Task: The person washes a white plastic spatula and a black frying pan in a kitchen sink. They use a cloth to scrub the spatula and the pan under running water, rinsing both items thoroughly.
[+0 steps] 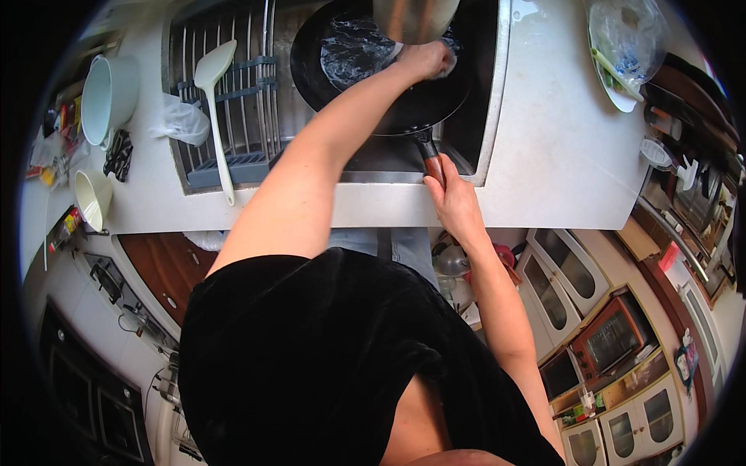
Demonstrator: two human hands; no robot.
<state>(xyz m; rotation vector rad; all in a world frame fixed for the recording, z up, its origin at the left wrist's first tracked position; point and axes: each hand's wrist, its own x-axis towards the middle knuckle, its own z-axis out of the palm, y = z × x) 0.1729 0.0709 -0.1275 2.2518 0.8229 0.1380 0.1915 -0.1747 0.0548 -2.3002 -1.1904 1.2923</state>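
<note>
A black wok (pixel 396 110) with foamy water in it sits in the stainless steel sink (pixel 492 116). Inside the wok my left hand (pixel 430 60) presses a whitish cloth or scrubber (pixel 449 67) against its right part; the fingers partly hide this thing. My right hand (pixel 457 201) is closed around the wok's wooden handle (pixel 432 166), just over the front rim of the sink. Above my left hand a blurred metal faucet or vessel (pixel 415 20) covers the wok's far edge.
Left of the wok are a dish rack (pixel 227 166), a pale spatula (pixel 214 87) leaning across it and a crumpled plastic bag (pixel 185 121). A light blue pot (pixel 111 99) and a cream cup (pixel 93 198) stand further left. A plate (pixel 620 99) with green stalks and plastic lies at right.
</note>
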